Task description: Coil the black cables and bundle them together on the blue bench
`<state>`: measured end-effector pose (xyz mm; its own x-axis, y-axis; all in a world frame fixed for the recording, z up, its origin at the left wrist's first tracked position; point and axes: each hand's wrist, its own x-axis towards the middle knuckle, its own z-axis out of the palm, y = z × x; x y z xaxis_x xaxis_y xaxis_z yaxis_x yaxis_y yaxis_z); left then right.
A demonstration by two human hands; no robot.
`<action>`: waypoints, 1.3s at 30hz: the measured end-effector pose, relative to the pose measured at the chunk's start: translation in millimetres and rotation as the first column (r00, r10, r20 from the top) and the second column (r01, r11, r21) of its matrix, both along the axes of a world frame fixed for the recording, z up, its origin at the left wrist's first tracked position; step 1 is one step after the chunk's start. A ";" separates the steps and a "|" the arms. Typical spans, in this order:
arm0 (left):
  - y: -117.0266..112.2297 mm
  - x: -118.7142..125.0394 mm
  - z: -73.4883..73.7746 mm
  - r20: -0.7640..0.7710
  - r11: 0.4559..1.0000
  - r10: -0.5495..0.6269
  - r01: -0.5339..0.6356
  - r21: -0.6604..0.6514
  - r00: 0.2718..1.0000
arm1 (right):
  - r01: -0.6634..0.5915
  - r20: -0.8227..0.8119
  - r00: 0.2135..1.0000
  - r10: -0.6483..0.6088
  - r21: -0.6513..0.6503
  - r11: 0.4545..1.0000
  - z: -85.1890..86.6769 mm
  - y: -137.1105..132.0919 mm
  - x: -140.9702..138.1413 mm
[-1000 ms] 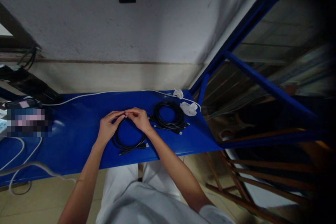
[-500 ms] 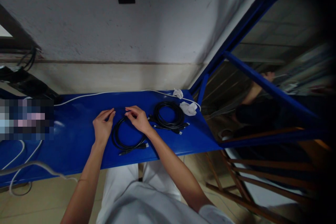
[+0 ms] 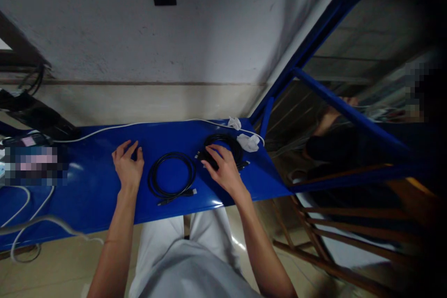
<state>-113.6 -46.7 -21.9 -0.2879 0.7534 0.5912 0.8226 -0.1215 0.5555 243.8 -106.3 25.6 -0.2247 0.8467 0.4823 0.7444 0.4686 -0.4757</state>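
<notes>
left cable coil: black, ring-shaped | tabletop: glossy blue | wad: white, crumpled

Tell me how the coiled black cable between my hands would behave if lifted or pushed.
The thin black cable coil is probably springy, since its loops hold a smooth curve. With no tie clearly visible, it may spread when lifted. Lying flat on the shiny blue tabletop, it may slide rather than roll.

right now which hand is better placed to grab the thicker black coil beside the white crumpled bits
Probably the right hand: it is at the thicker coil, partly covering it in view. The left hand is farther off, beyond the thinner coil. Both hands look open.
</notes>
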 end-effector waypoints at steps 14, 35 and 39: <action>-3.9 9.4 5.5 0.043 0.986 -0.159 0.156 0.056 0.986 | 0.002 0.175 0.985 0.007 -0.050 0.999 -25.8 -6.0 60.5; -5.3 13.0 8.3 0.077 0.963 -0.271 0.269 0.033 0.960 | -0.134 0.078 0.991 0.113 0.387 0.912 57.1 -12.9 8.8; -17.0 23.4 21.4 0.104 0.918 -0.396 0.396 0.029 0.912 | -0.184 0.065 0.983 0.173 0.426 0.886 75.0 -21.8 -11.8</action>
